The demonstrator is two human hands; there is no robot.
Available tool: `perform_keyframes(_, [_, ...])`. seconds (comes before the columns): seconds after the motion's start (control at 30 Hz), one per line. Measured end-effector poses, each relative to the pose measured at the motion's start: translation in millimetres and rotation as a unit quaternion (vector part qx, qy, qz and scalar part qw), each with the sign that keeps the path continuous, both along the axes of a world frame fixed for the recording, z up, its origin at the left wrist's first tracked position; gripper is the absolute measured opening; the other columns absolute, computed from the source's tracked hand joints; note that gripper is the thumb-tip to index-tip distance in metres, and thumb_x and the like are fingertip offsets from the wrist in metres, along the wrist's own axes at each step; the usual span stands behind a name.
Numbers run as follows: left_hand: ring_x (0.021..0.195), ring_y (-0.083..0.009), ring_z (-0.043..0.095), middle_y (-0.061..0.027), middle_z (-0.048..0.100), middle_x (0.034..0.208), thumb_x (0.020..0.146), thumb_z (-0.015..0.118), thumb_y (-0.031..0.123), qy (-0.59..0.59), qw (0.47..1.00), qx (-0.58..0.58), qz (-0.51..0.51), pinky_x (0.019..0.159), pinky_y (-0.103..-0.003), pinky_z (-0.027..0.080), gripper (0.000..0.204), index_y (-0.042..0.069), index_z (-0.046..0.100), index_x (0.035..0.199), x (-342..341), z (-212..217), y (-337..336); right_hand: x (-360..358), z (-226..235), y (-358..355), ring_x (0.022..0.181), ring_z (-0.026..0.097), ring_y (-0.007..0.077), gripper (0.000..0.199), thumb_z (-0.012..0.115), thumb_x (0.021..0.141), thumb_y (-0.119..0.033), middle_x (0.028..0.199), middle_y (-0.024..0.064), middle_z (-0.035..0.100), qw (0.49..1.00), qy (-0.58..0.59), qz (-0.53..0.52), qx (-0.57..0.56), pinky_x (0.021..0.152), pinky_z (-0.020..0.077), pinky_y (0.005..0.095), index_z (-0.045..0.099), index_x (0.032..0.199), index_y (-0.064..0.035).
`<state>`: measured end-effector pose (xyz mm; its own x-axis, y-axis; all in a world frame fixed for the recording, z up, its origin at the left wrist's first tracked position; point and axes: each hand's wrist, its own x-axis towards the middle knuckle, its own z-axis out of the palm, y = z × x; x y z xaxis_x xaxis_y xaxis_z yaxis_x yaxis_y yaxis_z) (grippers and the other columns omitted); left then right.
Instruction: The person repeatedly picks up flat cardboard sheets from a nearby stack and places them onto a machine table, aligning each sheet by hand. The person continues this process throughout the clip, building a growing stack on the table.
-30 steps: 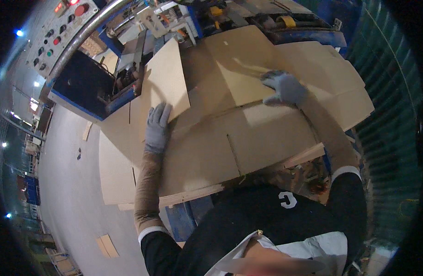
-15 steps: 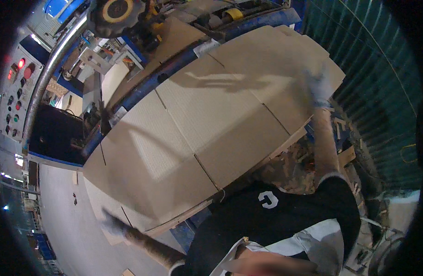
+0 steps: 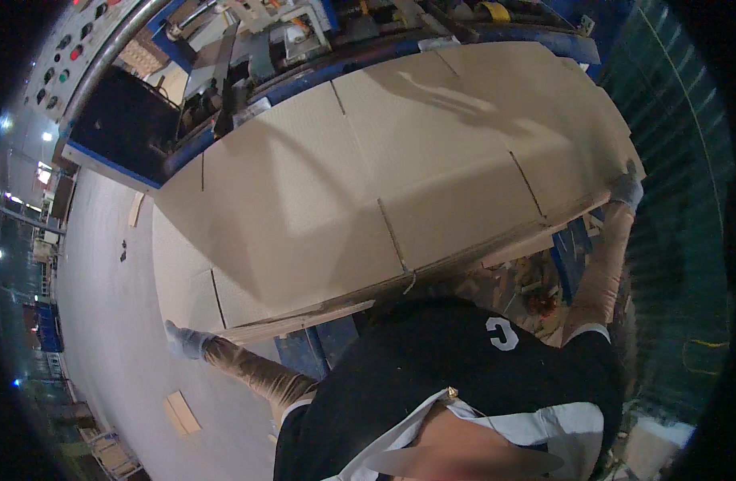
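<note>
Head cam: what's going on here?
A person in grey work gloves is handling a stack of large flat tan corrugated cardboard sheets with scored flaps, arms spread wide. The left hand is at the stack's lower left corner and the right hand at its far right edge; the grip itself is too small to make out. The stack lies in front of a blue machine with a grey button panel. Loose cardboard scraps lie on the grey floor.

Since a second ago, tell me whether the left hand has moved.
Yes. The left hand left the cardboard sheets' top, near the blue machine, for their near-left corner.
</note>
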<state>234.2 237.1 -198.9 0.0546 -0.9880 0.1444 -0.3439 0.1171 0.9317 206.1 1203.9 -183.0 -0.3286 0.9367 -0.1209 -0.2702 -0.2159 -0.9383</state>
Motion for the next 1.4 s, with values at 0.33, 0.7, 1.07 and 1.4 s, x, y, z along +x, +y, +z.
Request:
perform_keyframes(0.33, [0.105, -0.0278, 0.055, -0.0156, 0.058, 0.111, 0.085, 0.065, 0.028, 0.421, 0.894, 0.052, -0.145, 0.094, -0.041, 0.042, 0.047, -0.003, 0.055, 0.119, 21, 24, 8, -10, 125, -128, 0.107, 0.057, 0.0181, 0.032, 0.061, 0.088, -0.006, 0.115, 0.0086, 0.063, 0.929, 0.185, 0.101, 0.305, 0.092, 0.0454, 0.0324, 0.056, 0.118, 0.0015])
perform_keyframes(0.7, [0.111, -0.0222, 0.054, -0.0130, 0.059, 0.119, 0.088, 0.061, 0.013, 0.164, 0.882, -0.018, -0.441, 0.100, -0.037, 0.043, 0.041, -0.004, 0.055, 0.125, 43, 55, 102, 86, 115, -230, 0.117, 0.054, 0.0284, 0.039, 0.065, 0.083, -0.017, 0.124, 0.0143, 0.059, 0.567, -0.226, 0.084, 0.788, 0.097, 0.0424, 0.0409, 0.060, 0.118, -0.0017])
perform_keyframes(1.07, [0.125, -0.0396, 0.046, -0.0197, 0.050, 0.134, 0.078, 0.054, 0.006, -0.240, 0.490, -0.466, -0.696, 0.108, -0.054, 0.030, 0.049, 0.012, 0.056, 0.126, 14, 68, 234, 38, 46, -298, 0.122, 0.048, 0.0335, 0.049, 0.063, 0.078, -0.034, 0.130, 0.0110, 0.054, 0.341, -0.146, 0.429, 0.824, 0.103, 0.0378, 0.0503, 0.058, 0.122, -0.0139])
perform_keyframes(1.4, [0.129, -0.0372, 0.042, -0.0169, 0.044, 0.141, 0.077, 0.054, 0.006, -0.243, 0.459, -0.503, -0.691, 0.109, -0.054, 0.028, 0.058, 0.014, 0.048, 0.135, -52, 63, 232, -46, 62, -268, 0.123, 0.044, 0.0379, 0.069, 0.058, 0.080, -0.061, 0.127, 0.0175, 0.053, 0.376, -0.126, 0.438, 0.807, 0.107, 0.0308, 0.0486, 0.057, 0.122, -0.0070])
